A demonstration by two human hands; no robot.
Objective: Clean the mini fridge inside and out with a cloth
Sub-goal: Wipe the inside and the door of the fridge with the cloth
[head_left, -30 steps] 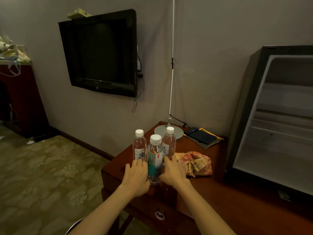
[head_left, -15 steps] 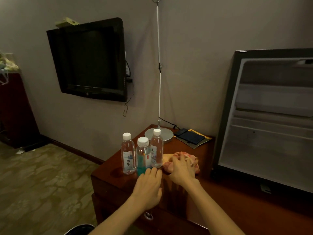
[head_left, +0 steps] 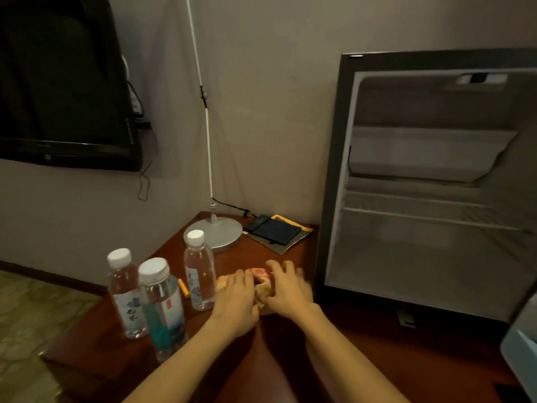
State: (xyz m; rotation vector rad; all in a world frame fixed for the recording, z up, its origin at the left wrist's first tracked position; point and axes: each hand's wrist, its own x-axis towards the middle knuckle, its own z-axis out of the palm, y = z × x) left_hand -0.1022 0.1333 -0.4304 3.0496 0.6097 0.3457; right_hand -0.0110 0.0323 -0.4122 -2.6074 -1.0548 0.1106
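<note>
The mini fridge (head_left: 334, 175) stands open at the right on the wooden table, its pale inside and shelves bare. A crumpled pink and yellow checked cloth (head_left: 263, 282) lies on the table just left of the fridge. My left hand (head_left: 236, 303) covers the cloth's left side and my right hand (head_left: 289, 290) covers its right side, fingers curled onto it. Most of the cloth is hidden under both hands. The fridge door (head_left: 520, 344) shows only as a pale edge at the far right.
Three water bottles (head_left: 158, 303) stand on the table's left part. A lamp base (head_left: 215, 234) with a thin pole sits at the back, beside a dark wallet on papers (head_left: 274, 232). A television (head_left: 64, 82) hangs on the wall, left.
Both hands left the bottles and moved right onto the cloth. The view came closer and turned toward the fridge.
</note>
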